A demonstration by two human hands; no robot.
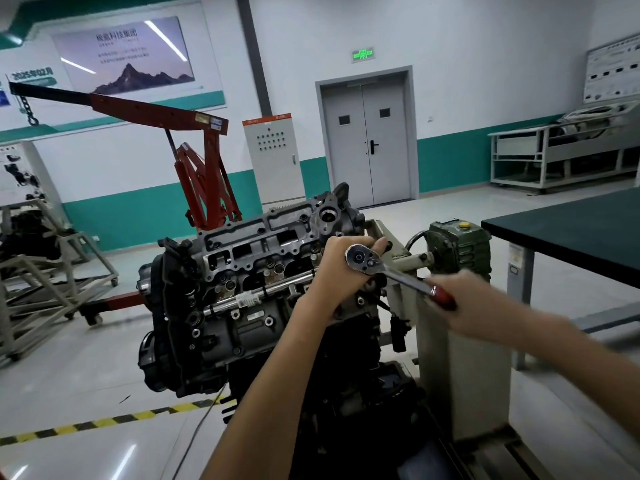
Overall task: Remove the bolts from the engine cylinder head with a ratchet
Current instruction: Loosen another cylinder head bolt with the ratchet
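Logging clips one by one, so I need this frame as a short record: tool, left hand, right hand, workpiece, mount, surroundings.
tool: chrome ratchet with red handle, head at the engine's top right end
left hand: fingers curled round the ratchet head
right hand: grips the red handle, motion-blurred
workpiece: grey metal engine, cylinder head uppermost
mount: beige metal stand
surroundings: red engine hoist behind; dark-topped table at right
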